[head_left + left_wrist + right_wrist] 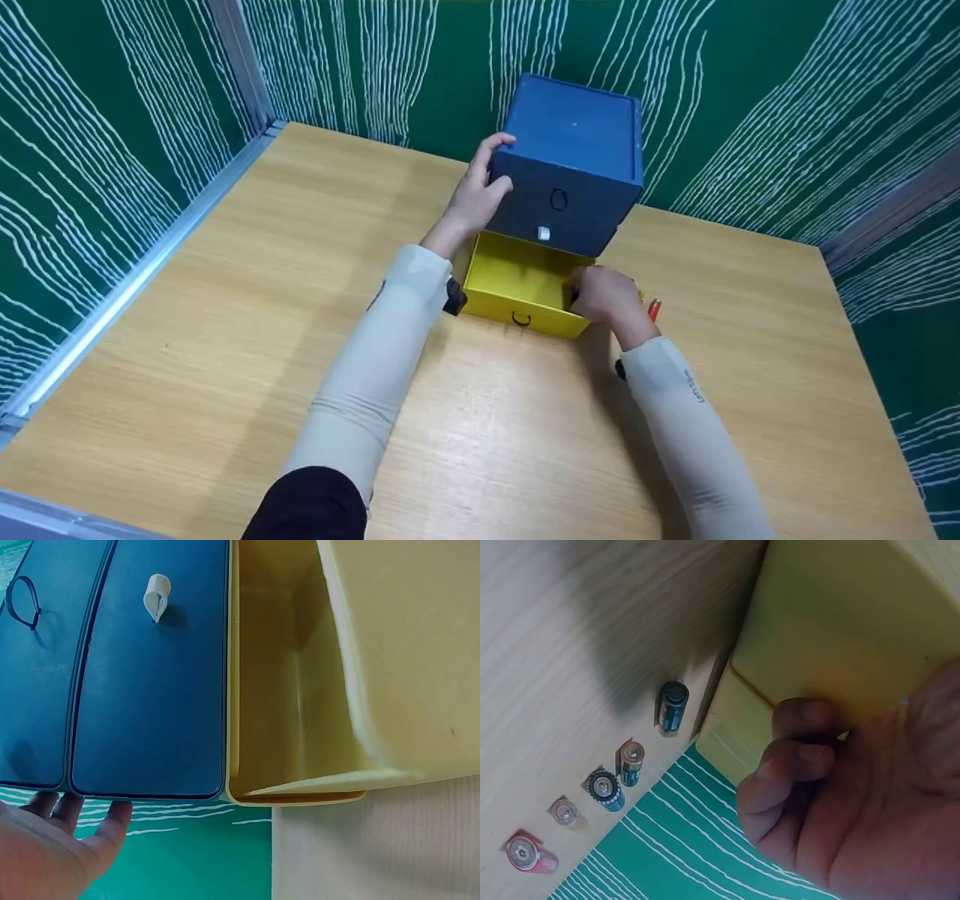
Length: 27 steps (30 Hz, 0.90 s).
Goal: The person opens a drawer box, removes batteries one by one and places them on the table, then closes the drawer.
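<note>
A small dark blue drawer cabinet [568, 150] stands with its yellow bottom drawer [525, 324] pulled out. My left hand [474, 196] rests with spread fingers against the cabinet's left side, at the upper front corner. In the left wrist view, its fingertips [116, 817] touch that side. My right hand [606, 296] reaches over the drawer's right wall with curled fingers. In the right wrist view, the drawer wall hides the thumb side of the right hand, and I cannot tell whether it holds something. Beside the drawer, several batteries [604, 787] stand upright in a row.
The blue drawers above are closed; one has a black loop handle [559, 199], the other a white loop tab [544, 233]. A red battery [654, 309] shows just right of my right hand. Green walls with white lines surround the wooden table [315, 217].
</note>
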{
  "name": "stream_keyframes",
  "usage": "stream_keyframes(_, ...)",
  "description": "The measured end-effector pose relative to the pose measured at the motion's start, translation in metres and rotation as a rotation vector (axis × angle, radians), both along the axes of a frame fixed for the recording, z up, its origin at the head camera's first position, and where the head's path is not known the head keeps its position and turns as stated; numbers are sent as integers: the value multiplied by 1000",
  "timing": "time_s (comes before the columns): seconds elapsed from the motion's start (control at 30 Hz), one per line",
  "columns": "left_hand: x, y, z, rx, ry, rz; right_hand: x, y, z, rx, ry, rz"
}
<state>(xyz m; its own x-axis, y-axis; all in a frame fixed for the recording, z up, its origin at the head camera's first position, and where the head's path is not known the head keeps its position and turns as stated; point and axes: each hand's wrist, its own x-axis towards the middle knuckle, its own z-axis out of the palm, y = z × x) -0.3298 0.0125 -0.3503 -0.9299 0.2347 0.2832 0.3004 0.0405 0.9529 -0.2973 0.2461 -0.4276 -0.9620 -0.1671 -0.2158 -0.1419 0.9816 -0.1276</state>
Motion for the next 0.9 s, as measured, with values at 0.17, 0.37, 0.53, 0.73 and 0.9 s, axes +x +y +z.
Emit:
stream_keyframes(0.17, -3, 0, 4, -8, 11, -2, -3, -1, 1, -30, 7, -24)
stream_keyframes(0.37, -3, -2, 1, 6, 2, 3, -3, -5, -2, 0, 12, -44)
stream_keyframes(0.53, -1, -2, -2, 10, -15, 1, -1, -6, -5, 16, 20, -53)
stream_keyframes(0.73, -2, 0, -2, 15, -23, -3, 1, -3, -5, -27, 19, -78)
stream_keyframes(0.9, -3, 0, -2, 11, -25, -7, 0, -3, -6, -13, 20, -87)
